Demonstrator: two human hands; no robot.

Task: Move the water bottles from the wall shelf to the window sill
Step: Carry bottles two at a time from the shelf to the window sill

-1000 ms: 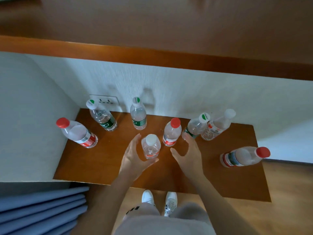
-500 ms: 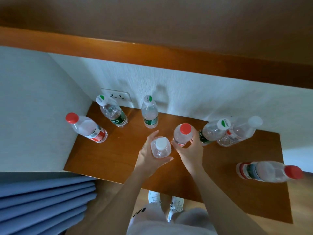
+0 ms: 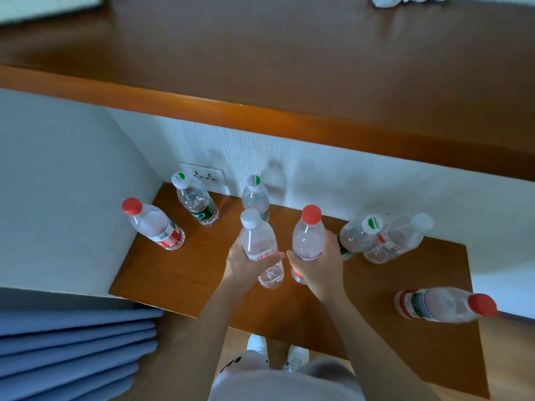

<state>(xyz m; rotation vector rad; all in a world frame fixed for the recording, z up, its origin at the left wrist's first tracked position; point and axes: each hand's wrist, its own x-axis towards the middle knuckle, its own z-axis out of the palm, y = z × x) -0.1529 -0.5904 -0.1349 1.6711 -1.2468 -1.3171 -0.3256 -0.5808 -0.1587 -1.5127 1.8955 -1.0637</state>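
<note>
The left hand (image 3: pixel 246 264) grips a white-capped bottle (image 3: pixel 257 241) round its lower body. The right hand (image 3: pixel 318 267) grips a red-capped bottle (image 3: pixel 308 235) just beside it. Both bottles are upright over the wall shelf (image 3: pixel 179 273). Six other bottles stand on the shelf, two of them green-capped bottles (image 3: pixel 197 204) near a wall socket (image 3: pixel 202 176). A blue curtain (image 3: pixel 72 342) hangs at lower left.

White-cap bottle (image 3: pixel 257 241), red-cap bottle (image 3: pixel 308 238) lifted off shelf (image 3: pixel 179 273).

The wooden wall shelf (image 3: pixel 179 273) carries several upright water bottles (image 3: pixel 156 227).
</note>
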